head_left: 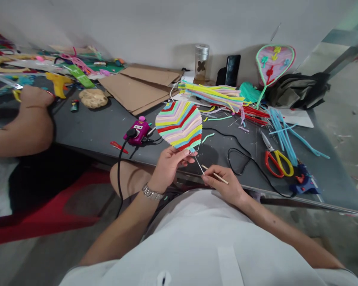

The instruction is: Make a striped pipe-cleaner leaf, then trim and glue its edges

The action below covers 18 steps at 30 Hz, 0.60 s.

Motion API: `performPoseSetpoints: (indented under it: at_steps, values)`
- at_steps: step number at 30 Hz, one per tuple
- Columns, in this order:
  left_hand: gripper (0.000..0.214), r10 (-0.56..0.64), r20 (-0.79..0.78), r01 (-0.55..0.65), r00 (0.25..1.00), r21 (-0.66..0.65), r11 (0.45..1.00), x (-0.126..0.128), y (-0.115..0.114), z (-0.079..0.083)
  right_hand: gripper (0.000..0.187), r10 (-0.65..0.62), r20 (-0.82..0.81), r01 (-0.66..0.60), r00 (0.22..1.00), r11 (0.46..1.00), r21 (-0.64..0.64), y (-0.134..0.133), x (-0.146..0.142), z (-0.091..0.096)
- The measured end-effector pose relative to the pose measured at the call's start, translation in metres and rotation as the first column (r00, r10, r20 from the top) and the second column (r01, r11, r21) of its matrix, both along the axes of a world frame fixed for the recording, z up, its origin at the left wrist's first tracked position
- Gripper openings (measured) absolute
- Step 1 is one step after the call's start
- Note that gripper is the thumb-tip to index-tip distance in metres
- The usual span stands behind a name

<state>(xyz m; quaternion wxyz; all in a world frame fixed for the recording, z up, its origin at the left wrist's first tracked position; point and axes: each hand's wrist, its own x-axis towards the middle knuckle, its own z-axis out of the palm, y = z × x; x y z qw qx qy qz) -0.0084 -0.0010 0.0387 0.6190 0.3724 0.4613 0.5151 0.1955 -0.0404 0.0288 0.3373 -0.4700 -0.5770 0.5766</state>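
Observation:
My left hand (173, 162), a metal watch at its wrist, pinches the lower edge of a striped pipe-cleaner fan (179, 124). Zigzag rows of red, yellow, mint, pink and blue cover the fan, which is held up over the table's front edge. A thin pale stem (199, 163) runs from its base down to my right hand (222, 180). Those fingers are closed around a slim wooden stick (219, 177) and meet the stem's lower end at the fingertips. Whether they grip the stem too is hard to tell.
Scissors (277, 159) and a blue glue gun (306, 184) lie right, near blue pipe cleaners (283, 135) and a black cable. A purple power socket (137, 133) stands left of the fan. Behind are a pipe-cleaner bundle (211, 93), cardboard (137, 89) and a bottle (201, 65). Another person's arm (30, 123) rests left.

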Motion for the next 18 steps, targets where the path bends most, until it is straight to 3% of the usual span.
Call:
performPoseSetpoints:
  at_steps: [3,5,10,14,18]
  values:
    - [0.027,0.011,0.025,-0.011,1.0,-0.01,1.0,0.003,-0.001,0.001,0.026,-0.01,-0.009,0.01,1.0,1.0,0.01,-0.001,0.0,0.001]
    - [0.027,0.007,0.035,-0.007,0.999,-0.016,1.0,0.004,-0.002,0.001,0.025,0.0,0.05,-0.005,0.999,0.996,0.092,-0.003,0.0,0.0]
    - [0.03,0.084,0.055,-0.085,0.995,0.02,0.996,-0.004,0.004,-0.001,0.021,0.105,0.25,-0.186,0.963,0.927,0.325,-0.014,0.008,0.0]
    - [0.03,0.12,0.033,-0.122,0.992,0.071,0.99,-0.015,0.008,-0.005,0.027,0.009,0.314,-0.152,0.949,0.887,0.436,-0.019,0.019,0.005]
    - [0.03,0.127,0.033,-0.129,0.991,0.075,0.989,-0.019,0.006,-0.008,0.031,-0.122,0.358,-0.114,0.926,0.812,0.572,-0.016,0.028,0.012]
